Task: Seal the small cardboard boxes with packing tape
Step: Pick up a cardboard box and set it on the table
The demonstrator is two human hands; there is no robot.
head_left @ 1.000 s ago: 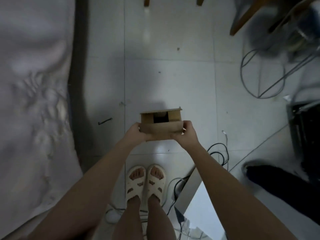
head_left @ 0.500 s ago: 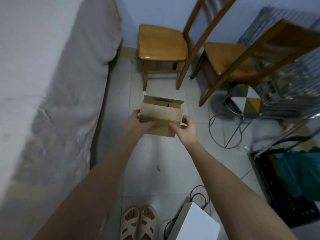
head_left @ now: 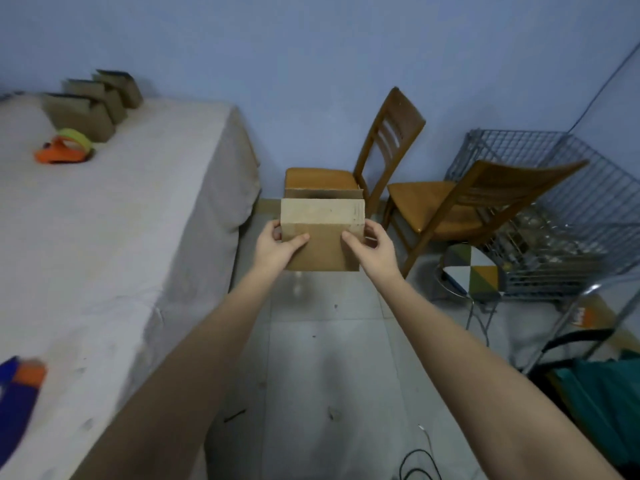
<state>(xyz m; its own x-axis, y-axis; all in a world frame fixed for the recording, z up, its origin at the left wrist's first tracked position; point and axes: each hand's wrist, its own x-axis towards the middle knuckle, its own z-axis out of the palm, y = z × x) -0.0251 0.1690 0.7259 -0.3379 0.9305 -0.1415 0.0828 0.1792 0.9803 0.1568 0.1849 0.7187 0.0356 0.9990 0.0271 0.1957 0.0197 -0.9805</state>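
Hands hold one small cardboard box (head_left: 322, 233) up: left hand (head_left: 277, 245) grips its nine o'clock side, right hand (head_left: 375, 251) its three o'clock side.

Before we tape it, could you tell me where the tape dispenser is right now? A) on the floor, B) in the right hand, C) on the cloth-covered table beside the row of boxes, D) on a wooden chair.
C: the orange tape dispenser lies on the cloth-covered table beside the row of boxes, while both hands hold the cardboard box.
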